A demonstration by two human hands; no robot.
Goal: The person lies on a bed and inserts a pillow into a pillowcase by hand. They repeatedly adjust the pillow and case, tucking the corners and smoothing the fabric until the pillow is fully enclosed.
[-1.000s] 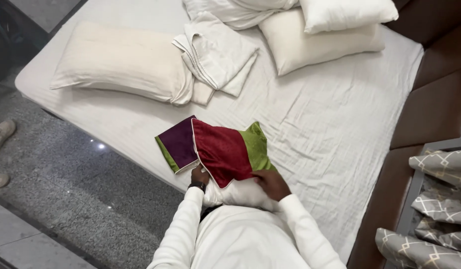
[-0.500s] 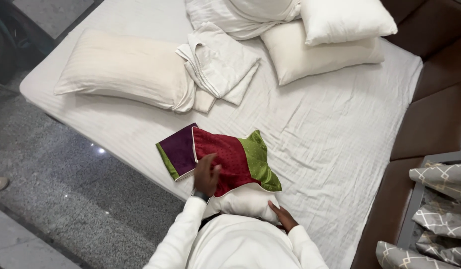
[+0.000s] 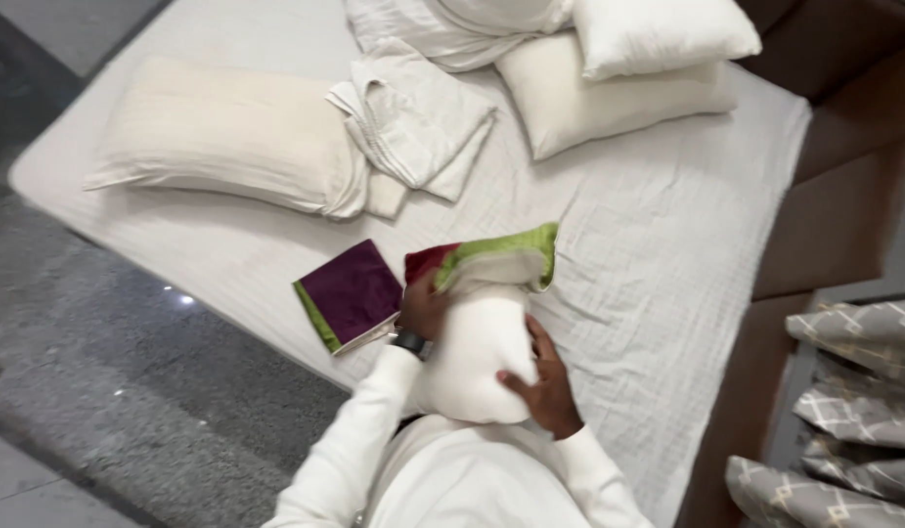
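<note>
A white cushion insert stands on end against my body at the bed's near edge. Over its top sits a red and green cushion cover, pulled partway down. My left hand grips the cover's left edge beside the insert. My right hand presses flat on the insert's lower right side. A folded purple and green cover lies on the sheet just left of my left hand.
The white bed sheet spreads ahead. A long cream pillow lies far left, folded white linen in the middle, two white pillows at the back right. A patterned grey cushion sits at right beyond the brown bed frame.
The red and green cover was lying flat on the bed. Now the insert is raised on end with the cover bunched over its top, and my right hand has come round onto the insert.
</note>
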